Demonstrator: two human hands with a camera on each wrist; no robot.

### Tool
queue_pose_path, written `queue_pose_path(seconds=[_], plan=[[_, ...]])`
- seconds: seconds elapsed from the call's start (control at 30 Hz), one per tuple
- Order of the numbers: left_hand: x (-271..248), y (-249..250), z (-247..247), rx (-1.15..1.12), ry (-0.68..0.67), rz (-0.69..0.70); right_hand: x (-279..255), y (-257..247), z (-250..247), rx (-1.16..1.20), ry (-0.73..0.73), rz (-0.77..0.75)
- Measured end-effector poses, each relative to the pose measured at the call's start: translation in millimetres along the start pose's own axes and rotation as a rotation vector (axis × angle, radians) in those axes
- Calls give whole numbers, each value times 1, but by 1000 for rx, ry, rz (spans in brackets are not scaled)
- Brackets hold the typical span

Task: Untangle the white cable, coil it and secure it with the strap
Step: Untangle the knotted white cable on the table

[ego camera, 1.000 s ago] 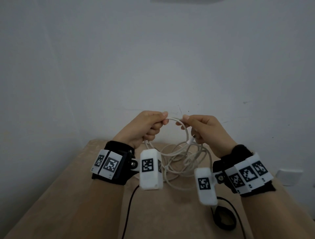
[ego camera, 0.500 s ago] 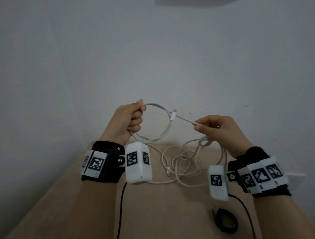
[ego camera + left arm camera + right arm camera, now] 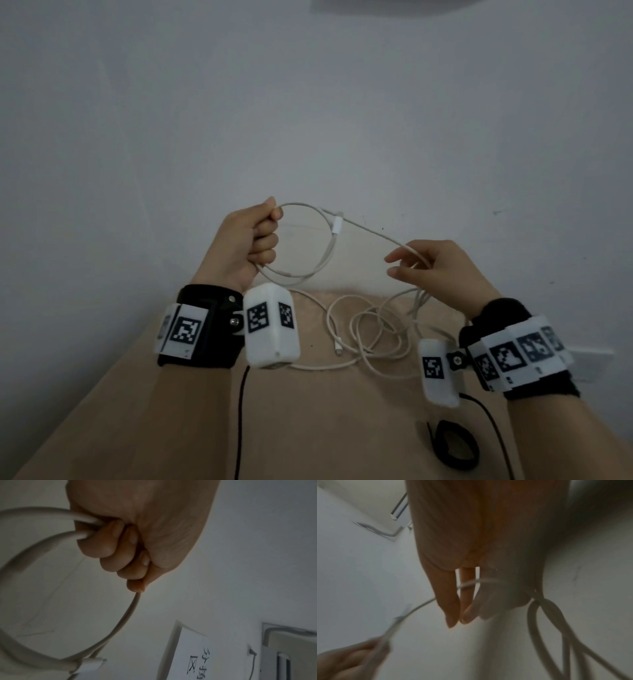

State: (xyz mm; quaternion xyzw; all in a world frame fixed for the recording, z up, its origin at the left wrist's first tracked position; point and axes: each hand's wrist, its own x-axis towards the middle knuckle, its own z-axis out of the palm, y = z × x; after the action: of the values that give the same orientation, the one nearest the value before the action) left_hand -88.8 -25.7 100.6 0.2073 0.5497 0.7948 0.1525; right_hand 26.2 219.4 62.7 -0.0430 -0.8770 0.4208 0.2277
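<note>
The white cable (image 3: pixel 318 255) forms one raised loop, and my left hand (image 3: pixel 263 240) grips it in a fist, shown close up in the left wrist view (image 3: pixel 118 555). A white connector (image 3: pixel 337 226) lies against the loop's top right. From there a strand runs down right to my right hand (image 3: pixel 397 265). The fingers (image 3: pixel 453 608) of that hand are nearly straight, and the strand (image 3: pixel 471 583) lies across them. The tangled remainder (image 3: pixel 371 330) lies on the table, with a second plug end (image 3: pixel 338 350). The black strap (image 3: pixel 452 445) rests curled at the near right.
The beige table (image 3: pixel 164 421) is narrow and butts against a pale wall. Thin black leads (image 3: pixel 239 411) run from the wrist cameras toward me. A white wall socket (image 3: pixel 594 356) sits at the right. A printed paper notice (image 3: pixel 190 655) hangs on the wall.
My hands have moved apart. The left one rose with the loop. The right one slid right along the strand and its pinch loosened into nearly straight fingers.
</note>
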Motion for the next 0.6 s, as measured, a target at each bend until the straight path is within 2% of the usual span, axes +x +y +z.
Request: queue_pose_path(seconds=[0.07, 0.27, 0.43, 0.6], plan=[[1, -4, 8, 33, -15, 1, -1, -14, 11, 71, -44, -31], [-1, -9, 21, 140, -85, -12, -5, -42, 34, 306, -50, -101], [-2, -10, 26, 176, -113, -18, -4, -44, 32, 567, -94, 60], [-2, -11, 26, 198, -136, -42, -2, -42, 27, 823, -43, 142]])
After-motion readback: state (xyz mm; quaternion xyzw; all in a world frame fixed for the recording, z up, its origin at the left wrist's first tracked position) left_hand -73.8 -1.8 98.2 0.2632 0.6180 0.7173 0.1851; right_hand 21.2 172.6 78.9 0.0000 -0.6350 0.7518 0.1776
